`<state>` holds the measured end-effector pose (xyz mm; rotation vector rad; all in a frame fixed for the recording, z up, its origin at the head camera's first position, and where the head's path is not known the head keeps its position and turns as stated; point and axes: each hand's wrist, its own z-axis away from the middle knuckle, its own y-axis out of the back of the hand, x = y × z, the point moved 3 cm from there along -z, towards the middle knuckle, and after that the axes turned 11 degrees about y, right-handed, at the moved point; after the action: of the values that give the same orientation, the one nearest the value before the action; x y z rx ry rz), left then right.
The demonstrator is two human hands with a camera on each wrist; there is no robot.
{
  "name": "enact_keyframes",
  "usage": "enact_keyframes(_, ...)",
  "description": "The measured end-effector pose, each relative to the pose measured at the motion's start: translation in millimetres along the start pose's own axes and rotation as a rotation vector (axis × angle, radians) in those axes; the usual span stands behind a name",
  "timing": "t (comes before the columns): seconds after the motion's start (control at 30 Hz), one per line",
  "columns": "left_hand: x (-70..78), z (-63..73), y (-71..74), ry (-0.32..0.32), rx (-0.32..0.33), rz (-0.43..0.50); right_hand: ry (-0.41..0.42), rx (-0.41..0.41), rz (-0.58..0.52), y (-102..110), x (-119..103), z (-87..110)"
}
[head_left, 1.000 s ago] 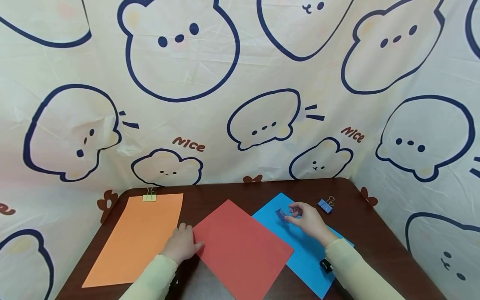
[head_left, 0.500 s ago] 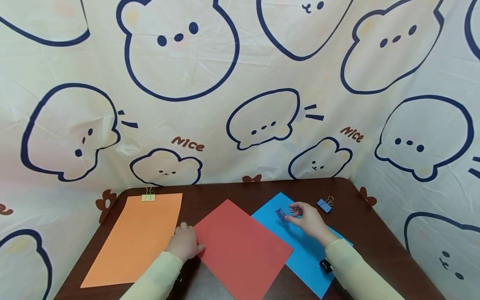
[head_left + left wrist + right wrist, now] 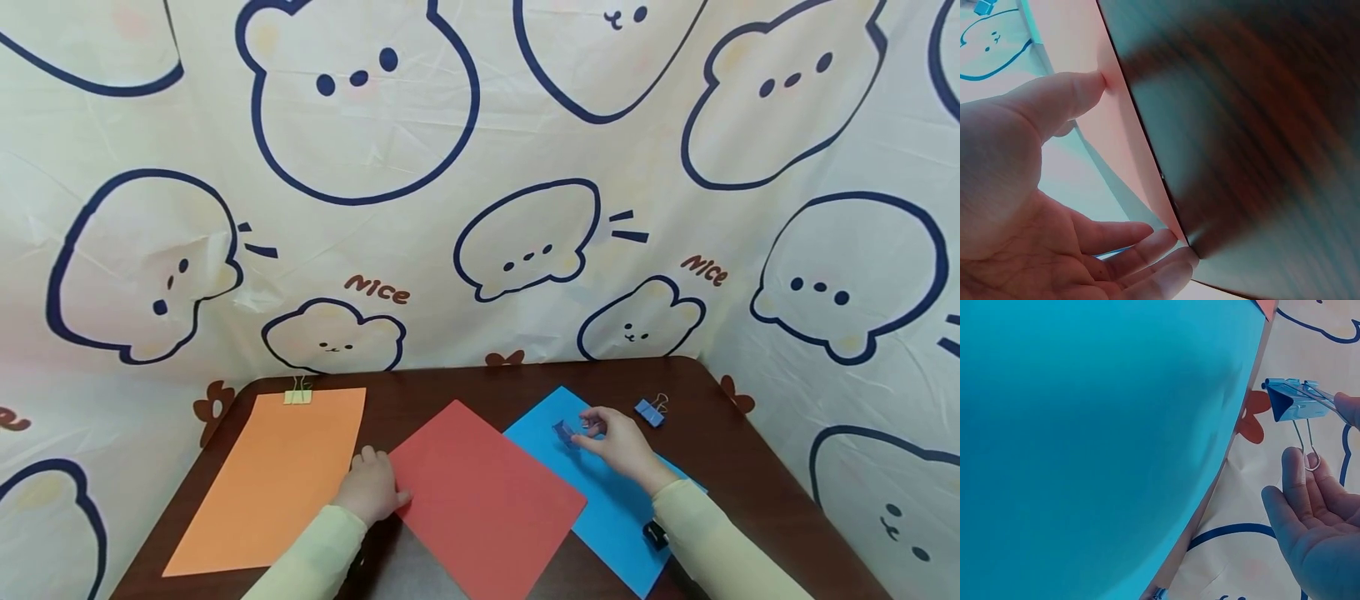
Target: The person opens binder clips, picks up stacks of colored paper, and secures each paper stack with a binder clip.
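1. In the last second almost nothing has changed; only the left hand has shifted slightly rightward, beside the left corner of the red sheet.
2. Its grip is rather wide, with the thumb touching this sheet.
3. The right hand pinches a blue clip by its handles, above the blue sheet, toward the surface's right edge.
4. So, I judge, the work is pausing: this clip is not yet on any paper.

Pale cartoon-print backdrop, red-brown "Nice" lettering, dark brown table
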<state>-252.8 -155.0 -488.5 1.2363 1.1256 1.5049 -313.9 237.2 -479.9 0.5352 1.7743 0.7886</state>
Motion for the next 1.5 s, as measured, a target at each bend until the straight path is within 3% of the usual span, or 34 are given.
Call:
enact_keyframes(0.6, 3.8, 2.2, -1.1, -0.028, 0.051, -0.099, 0.010, 0.039, -0.017, -1.2, 1.4, 2.5)
enact_keyframes(0.87, 2.4, -0.1, -4.2, -0.032, 0.037, -0.100, 0.032, 0.069, -0.005, -1.4, 3.9, 3.8)
enact_keyframes(1.5, 2.6, 5.4, -4.7, -0.046, 0.078, -0.101, 0.033, 0.078, -0.005, -1.4, 5.7, 4.6)
